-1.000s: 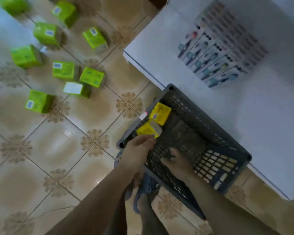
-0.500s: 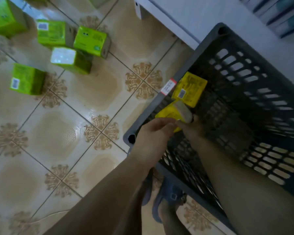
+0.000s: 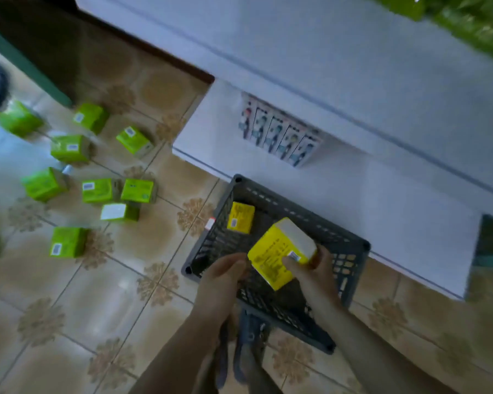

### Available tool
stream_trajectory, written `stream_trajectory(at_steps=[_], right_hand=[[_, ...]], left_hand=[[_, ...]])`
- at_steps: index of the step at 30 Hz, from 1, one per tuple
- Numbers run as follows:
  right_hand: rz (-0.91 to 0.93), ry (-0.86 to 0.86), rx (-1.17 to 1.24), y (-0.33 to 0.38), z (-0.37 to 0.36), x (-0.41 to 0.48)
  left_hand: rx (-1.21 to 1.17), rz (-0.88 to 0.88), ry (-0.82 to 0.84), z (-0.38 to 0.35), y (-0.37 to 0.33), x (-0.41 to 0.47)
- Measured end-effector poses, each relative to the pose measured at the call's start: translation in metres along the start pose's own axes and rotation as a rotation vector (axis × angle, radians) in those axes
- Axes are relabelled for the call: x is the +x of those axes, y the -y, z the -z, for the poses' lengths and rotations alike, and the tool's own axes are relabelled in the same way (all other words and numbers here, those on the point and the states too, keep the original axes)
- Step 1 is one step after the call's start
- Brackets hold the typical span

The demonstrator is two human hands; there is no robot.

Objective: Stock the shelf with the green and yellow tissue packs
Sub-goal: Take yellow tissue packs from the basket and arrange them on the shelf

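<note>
My right hand (image 3: pixel 310 273) grips a yellow tissue pack (image 3: pixel 279 253), lifted above the dark grey basket (image 3: pixel 350 248). A second yellow pack (image 3: pixel 240 217) lies inside the basket at its far left corner. My left hand (image 3: pixel 221 282) holds the basket's near left rim. Several green tissue packs (image 3: pixel 97 190) are scattered on the tiled floor to the left. The white shelf (image 3: pixel 339 81) rises beyond the basket, with more green packs (image 3: pixel 467 21) blurred on it at the top right.
A row of small printed boxes (image 3: pixel 282 139) stands on the shelf's low white tier (image 3: pixel 396 211) behind the basket. My feet in sandals (image 3: pixel 245 348) are below the basket. A dark cabinet base (image 3: pixel 54 52) lies at the upper left.
My right hand has raised the yellow pack out of the basket. The camera has pulled back and tilted up, so more of the shelf and floor shows.
</note>
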State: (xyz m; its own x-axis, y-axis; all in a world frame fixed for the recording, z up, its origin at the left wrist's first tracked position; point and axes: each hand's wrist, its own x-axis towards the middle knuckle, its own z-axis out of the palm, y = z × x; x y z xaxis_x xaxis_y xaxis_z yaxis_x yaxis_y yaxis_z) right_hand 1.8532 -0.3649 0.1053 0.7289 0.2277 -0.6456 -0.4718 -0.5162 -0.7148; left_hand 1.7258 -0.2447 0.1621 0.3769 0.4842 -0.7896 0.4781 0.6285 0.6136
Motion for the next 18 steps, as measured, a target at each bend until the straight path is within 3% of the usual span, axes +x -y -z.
stream_trajectory(at_steps=[8,18], right_hand=[[0.294,-0.056,0.134,0.159,0.106,-0.145],[0.57,-0.243,0.292,0.263,0.218,-0.302]], left_hand=[[0.008,-0.302,0.219,-0.044,-0.153,-0.143],[0.112,-0.566,0.544,-0.108,-0.262,-0.294]])
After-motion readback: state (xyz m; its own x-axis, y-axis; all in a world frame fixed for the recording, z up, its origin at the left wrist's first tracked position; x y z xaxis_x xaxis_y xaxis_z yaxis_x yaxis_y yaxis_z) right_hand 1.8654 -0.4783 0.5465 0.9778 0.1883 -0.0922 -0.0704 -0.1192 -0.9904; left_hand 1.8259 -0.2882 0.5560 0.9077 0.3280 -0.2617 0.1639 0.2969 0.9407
